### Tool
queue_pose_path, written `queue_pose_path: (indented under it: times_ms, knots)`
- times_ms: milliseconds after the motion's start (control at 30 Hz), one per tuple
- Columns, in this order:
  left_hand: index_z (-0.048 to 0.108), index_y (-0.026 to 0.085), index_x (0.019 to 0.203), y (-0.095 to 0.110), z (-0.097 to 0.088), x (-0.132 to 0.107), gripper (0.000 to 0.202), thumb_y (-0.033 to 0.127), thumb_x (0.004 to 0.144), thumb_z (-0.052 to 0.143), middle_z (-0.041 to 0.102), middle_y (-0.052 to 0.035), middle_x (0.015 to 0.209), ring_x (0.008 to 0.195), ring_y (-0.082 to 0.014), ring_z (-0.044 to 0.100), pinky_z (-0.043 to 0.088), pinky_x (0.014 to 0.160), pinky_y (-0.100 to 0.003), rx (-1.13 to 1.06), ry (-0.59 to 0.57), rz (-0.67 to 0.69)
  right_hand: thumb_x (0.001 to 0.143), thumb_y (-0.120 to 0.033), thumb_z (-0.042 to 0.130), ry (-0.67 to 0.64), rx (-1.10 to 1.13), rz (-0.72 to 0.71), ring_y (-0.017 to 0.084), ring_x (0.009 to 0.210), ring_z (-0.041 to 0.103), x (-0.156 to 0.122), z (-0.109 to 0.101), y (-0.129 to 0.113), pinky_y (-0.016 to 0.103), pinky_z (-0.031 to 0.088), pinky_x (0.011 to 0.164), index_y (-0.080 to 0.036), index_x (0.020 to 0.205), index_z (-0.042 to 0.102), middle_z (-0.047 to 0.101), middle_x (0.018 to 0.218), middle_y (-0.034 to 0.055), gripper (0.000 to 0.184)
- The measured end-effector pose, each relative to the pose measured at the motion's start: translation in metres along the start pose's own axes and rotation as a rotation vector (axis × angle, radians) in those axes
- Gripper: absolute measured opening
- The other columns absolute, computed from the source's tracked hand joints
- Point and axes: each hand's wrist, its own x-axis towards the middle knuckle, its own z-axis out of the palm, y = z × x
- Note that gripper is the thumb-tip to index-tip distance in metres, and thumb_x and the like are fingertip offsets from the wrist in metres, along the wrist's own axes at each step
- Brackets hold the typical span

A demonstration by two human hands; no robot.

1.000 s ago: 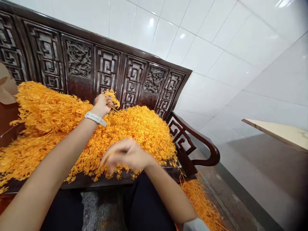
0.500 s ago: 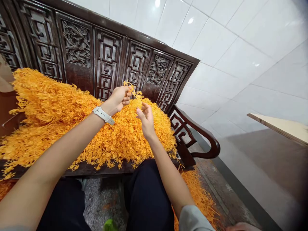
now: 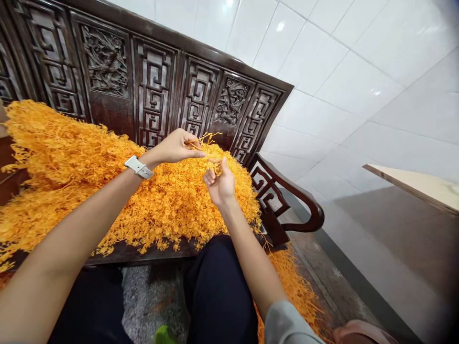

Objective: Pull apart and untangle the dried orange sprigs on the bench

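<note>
A large heap of yellow-orange branching plastic pieces (image 3: 168, 205) lies in front of me on a dark carved wooden bench (image 3: 154, 45). Over the right part of the heap, my left hand (image 3: 177, 147), with a pale watch band (image 3: 138, 167) on its wrist, is closed on several thin yellow strands (image 3: 210, 137) that stick out past its fingers. Close beside it, my right hand (image 3: 223, 185) is turned up with curled fingers, pinching a small yellow plastic piece (image 3: 214, 165). The two hands nearly meet; exactly where the pieces join is hard to make out.
The bench's curved armrest (image 3: 304, 210) stands to the right. More orange strands (image 3: 297, 286) lie low beside the bench. A wooden board edge (image 3: 412, 188) juts in at the right, before a white tiled wall (image 3: 322, 62). Something bright green (image 3: 165, 334) shows at the bottom.
My left hand has turned over, its thumb now pointing right towards the other hand. My right hand has rotated palm up and its fingers have curled in. The view has shifted slightly.
</note>
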Motion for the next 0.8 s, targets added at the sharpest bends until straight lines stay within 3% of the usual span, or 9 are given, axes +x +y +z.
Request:
queue_pose_path:
  times_ms: [67,133,267,400,567,667,733,800]
  knots:
    - [0.074,0.016,0.067,-0.005,-0.004,-0.001,0.029,0.041,0.077,0.086,0.059,0.0004,0.056,0.053,-0.01,0.044,0.03,0.053,-0.028,0.05,0.046,0.025,0.109,-0.055,0.053,-0.006,0.04,0.072,0.009,0.047,0.03,0.001,-0.002,-0.001,0.023,0.031,0.051,-0.022,0.084,0.058,0.04,0.052,-0.0077,0.041]
    - [0.074,0.015,0.067,-0.012,-0.006,0.001,0.027,0.038,0.078,0.084,0.062,-0.0009,0.057,0.054,-0.0106,0.047,0.032,0.052,-0.028,0.077,0.149,0.029,0.108,-0.051,0.056,-0.011,-0.011,0.032,0.009,0.047,0.027,0.0,0.0,0.002,0.024,0.029,0.051,-0.021,0.094,0.065,0.037,0.052,-0.0087,0.035]
    - [0.073,0.014,0.064,-0.033,0.0,0.009,0.02,0.03,0.071,0.082,0.067,-0.0031,0.061,0.057,-0.0114,0.053,0.037,0.054,-0.025,-0.006,0.338,0.022,0.098,-0.05,0.07,0.045,-0.289,-0.293,0.009,0.05,0.022,-0.01,0.014,0.013,0.026,0.021,0.05,-0.023,0.109,0.074,0.036,0.06,-0.0089,0.03]
    - [0.071,0.015,0.06,-0.047,0.013,0.018,0.016,0.027,0.064,0.08,0.066,-0.0023,0.059,0.058,-0.0109,0.052,0.037,0.056,-0.024,-0.174,0.386,-0.024,0.1,-0.051,0.066,0.083,-0.504,-0.531,0.01,0.055,0.028,-0.023,0.026,0.018,0.028,0.025,0.052,-0.027,0.112,0.08,0.041,0.066,-0.0047,0.03]
    - [0.071,0.015,0.06,-0.037,0.024,0.022,0.014,0.025,0.065,0.08,0.067,-0.0023,0.062,0.061,-0.0117,0.055,0.042,0.062,-0.026,-0.255,0.365,-0.063,0.104,-0.047,0.062,0.084,-0.74,-0.648,0.012,0.059,0.031,-0.034,0.022,0.013,0.03,0.029,0.057,-0.037,0.113,0.083,0.046,0.066,-0.0035,0.025]
    - [0.067,0.016,0.058,-0.028,0.035,0.026,0.016,0.021,0.066,0.079,0.068,-0.002,0.065,0.065,-0.0127,0.057,0.045,0.067,-0.027,-0.298,0.437,-0.076,0.102,-0.042,0.066,0.053,-0.817,-0.671,0.012,0.057,0.033,-0.035,0.016,0.007,0.03,0.037,0.06,-0.036,0.108,0.085,0.05,0.065,-0.0035,0.02]
    - [0.064,0.016,0.058,-0.027,0.043,0.029,0.017,0.018,0.067,0.078,0.067,-0.0016,0.066,0.067,-0.0127,0.058,0.047,0.069,-0.027,-0.349,0.475,-0.072,0.1,-0.038,0.067,0.011,-0.875,-0.671,0.013,0.057,0.04,-0.037,0.013,0.004,0.033,0.045,0.065,-0.034,0.108,0.085,0.061,0.069,-0.0024,0.02]
    - [0.061,0.016,0.058,-0.03,0.045,0.029,0.02,0.016,0.067,0.079,0.065,-0.0007,0.066,0.067,-0.0118,0.057,0.047,0.068,-0.025,-0.386,0.525,-0.079,0.1,-0.032,0.063,-0.12,-0.937,-0.712,0.016,0.063,0.054,-0.046,0.016,0.003,0.036,0.051,0.072,-0.033,0.102,0.085,0.073,0.079,-0.0001,0.022]
